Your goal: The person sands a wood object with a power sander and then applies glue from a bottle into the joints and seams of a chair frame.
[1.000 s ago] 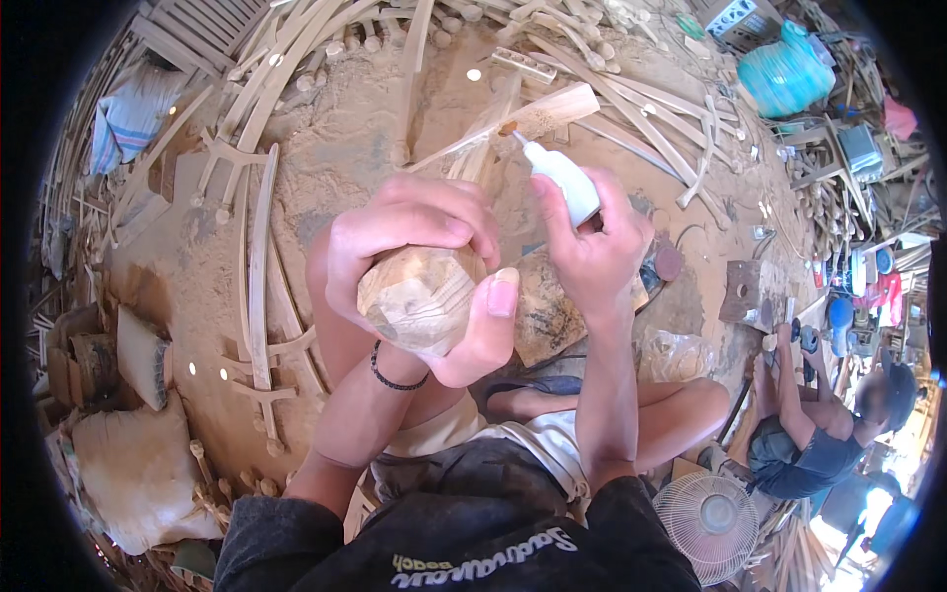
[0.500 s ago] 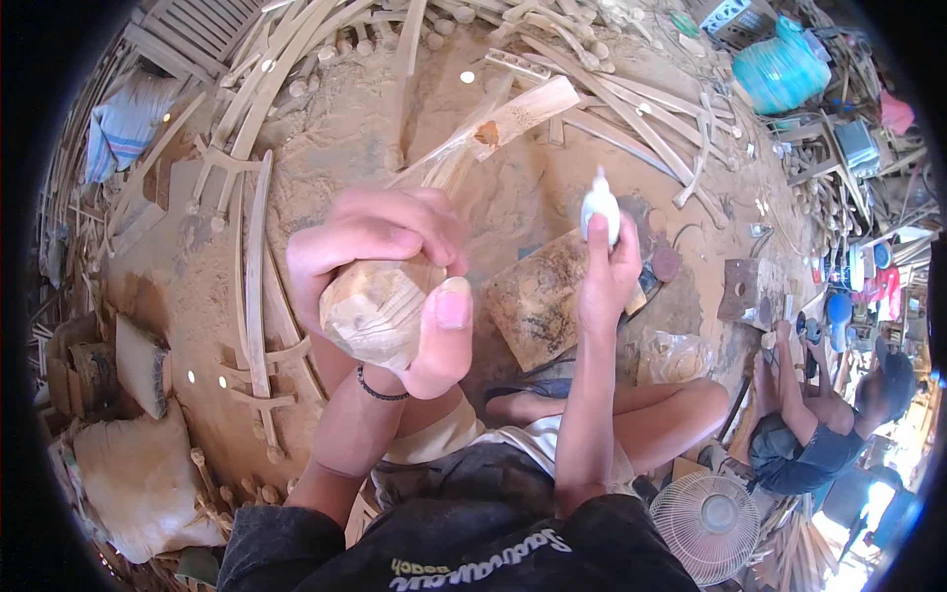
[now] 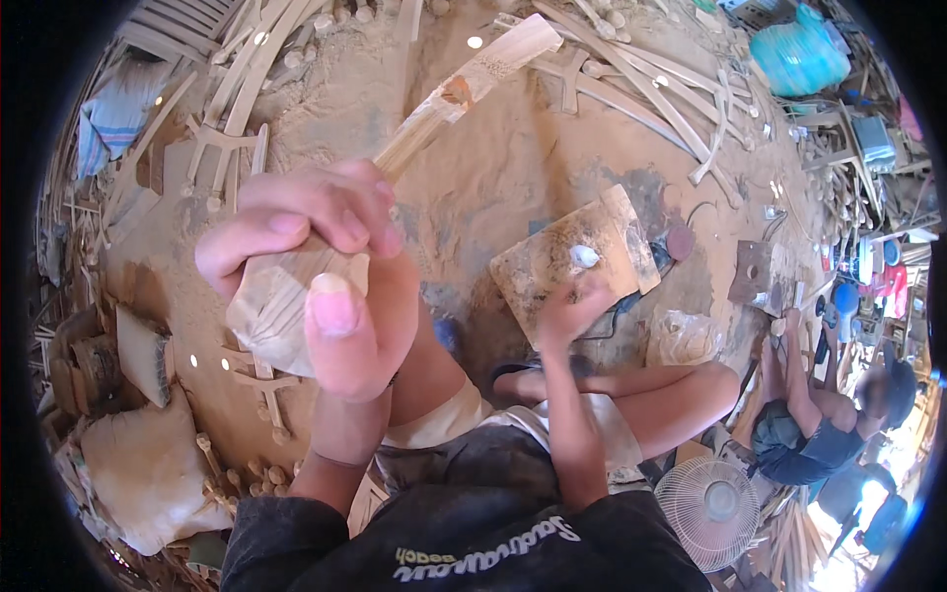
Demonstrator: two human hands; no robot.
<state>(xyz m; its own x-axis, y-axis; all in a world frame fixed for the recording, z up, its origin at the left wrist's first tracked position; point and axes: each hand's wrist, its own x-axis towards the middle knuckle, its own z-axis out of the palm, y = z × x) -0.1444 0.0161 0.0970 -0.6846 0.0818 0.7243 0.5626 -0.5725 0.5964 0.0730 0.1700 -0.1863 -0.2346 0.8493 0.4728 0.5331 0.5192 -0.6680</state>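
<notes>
Lowered since the earlier frame, the white bottle [image 3: 584, 258] is apparently being set on the board [image 3: 528, 286], the blurred right hand [image 3: 570, 314] showing no clear grip, while the left hand [image 3: 387, 306] is gripping the raised wooden piece [image 3: 286, 296], next calling for steady holding.

Wide head-worn fisheye view, downward from close above the hands [image 3: 380, 306]

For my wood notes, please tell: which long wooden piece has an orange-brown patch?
The piece in the left hand: the patch lies toward its far end; I see none on the loose pieces.
</notes>
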